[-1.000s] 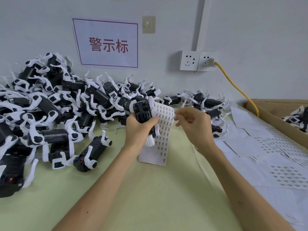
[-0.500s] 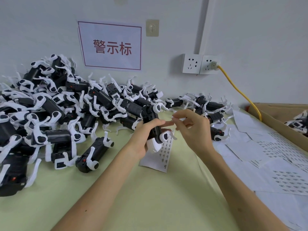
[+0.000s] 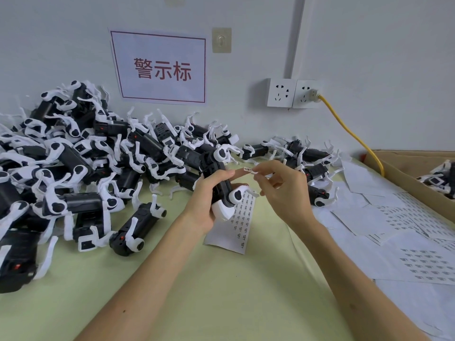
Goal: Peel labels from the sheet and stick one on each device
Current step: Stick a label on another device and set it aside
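My left grip [image 3: 206, 193] clasped one black-and-white device [image 3: 219, 178], the label sheet [image 3: 238, 225] hanging just below it; my right grip [image 3: 283, 190] pinched a peeled label [image 3: 248, 170] beside that device, not yet stuck. Left of it a heap of devices [image 3: 86, 163] waited, labelled or not I couldn't tell
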